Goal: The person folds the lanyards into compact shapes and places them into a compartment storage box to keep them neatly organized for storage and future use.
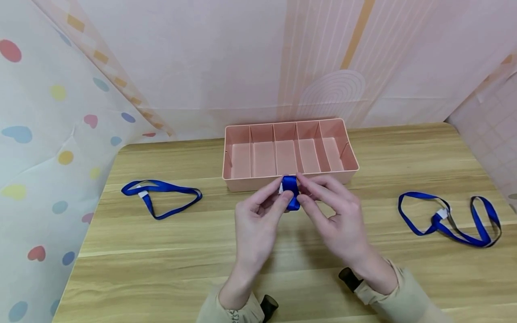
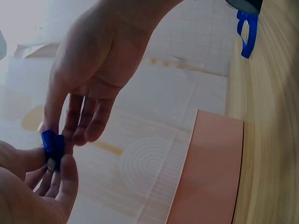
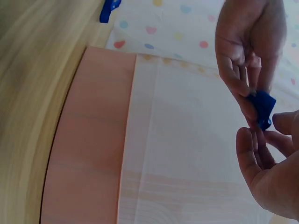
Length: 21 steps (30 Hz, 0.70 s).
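A blue lanyard [image 1: 291, 193], folded into a short compact bundle, is held up in front of the box, with a bit of white at its left side. My left hand [image 1: 258, 229] pinches it between thumb and fingers. From the other side, my right hand [image 1: 343, 217] has its thumb and forefinger at the right edge of the bundle, pinching it. The left wrist view shows the folded lanyard [image 2: 53, 149] between both hands' fingertips. In the right wrist view, the lanyard [image 3: 262, 109] partly hides the fingers behind it.
Behind the hands stands a pink box [image 1: 266, 183] with several upright compartments, nothing seen inside them. A loose blue lanyard [image 1: 173, 211] lies on the wooden table [image 1: 169, 269] at left. Another lanyard [image 1: 464, 237] lies at right. Patterned cloth hangs behind and at the sides.
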Each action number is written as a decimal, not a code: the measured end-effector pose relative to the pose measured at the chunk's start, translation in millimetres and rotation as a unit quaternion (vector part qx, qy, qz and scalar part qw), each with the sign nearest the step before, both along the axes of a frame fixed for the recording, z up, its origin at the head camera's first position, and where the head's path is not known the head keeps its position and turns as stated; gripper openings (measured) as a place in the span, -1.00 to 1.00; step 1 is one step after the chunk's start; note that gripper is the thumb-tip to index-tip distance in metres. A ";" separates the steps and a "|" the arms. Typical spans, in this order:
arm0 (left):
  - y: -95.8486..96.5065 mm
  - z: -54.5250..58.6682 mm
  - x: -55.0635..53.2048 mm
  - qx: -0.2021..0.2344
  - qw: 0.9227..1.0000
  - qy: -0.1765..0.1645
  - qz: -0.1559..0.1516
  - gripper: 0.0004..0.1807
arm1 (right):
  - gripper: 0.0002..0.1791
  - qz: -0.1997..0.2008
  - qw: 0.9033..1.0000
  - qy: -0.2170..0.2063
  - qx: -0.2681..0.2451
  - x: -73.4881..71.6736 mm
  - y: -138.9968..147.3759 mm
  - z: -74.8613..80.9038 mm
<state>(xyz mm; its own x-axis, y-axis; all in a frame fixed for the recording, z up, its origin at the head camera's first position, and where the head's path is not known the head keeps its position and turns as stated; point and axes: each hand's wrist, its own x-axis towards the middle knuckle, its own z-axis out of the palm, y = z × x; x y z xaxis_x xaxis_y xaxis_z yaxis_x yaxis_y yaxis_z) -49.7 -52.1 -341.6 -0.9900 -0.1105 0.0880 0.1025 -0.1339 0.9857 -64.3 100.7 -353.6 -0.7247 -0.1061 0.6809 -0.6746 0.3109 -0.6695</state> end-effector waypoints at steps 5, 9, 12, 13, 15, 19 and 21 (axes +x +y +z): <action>3.0 -3.1 0.1 0.005 0.999 0.032 0.015 -0.64 | -0.49 -0.015 1.000 0.023 0.011 1.7 -4.9 -5.2; 3.2 -4.5 -0.1 -0.003 0.999 0.040 0.022 -0.57 | -0.46 -0.025 0.999 0.043 0.010 1.9 -8.5 -6.9; 3.2 -5.3 0.2 0.000 0.999 0.047 0.023 -0.56 | -0.48 -0.031 0.998 0.053 0.005 1.8 -10.5 -8.1; 3.4 -5.7 0.3 -0.003 0.998 0.051 0.025 -0.57 | -0.49 -0.033 0.998 0.057 0.004 1.7 -11.1 -8.5; 3.9 -6.4 0.7 -0.013 0.998 0.061 0.028 -0.60 | -0.51 -0.036 0.997 0.064 0.000 1.4 -12.0 -9.5; 4.7 -7.5 1.7 -0.058 0.994 0.089 0.031 -0.63 | -0.53 -0.043 0.996 0.075 -0.004 0.9 -12.9 -10.1; 4.5 -7.8 2.1 -0.080 0.991 0.102 0.025 -0.64 | -0.55 -0.047 0.996 0.073 -0.012 1.2 -13.2 -10.4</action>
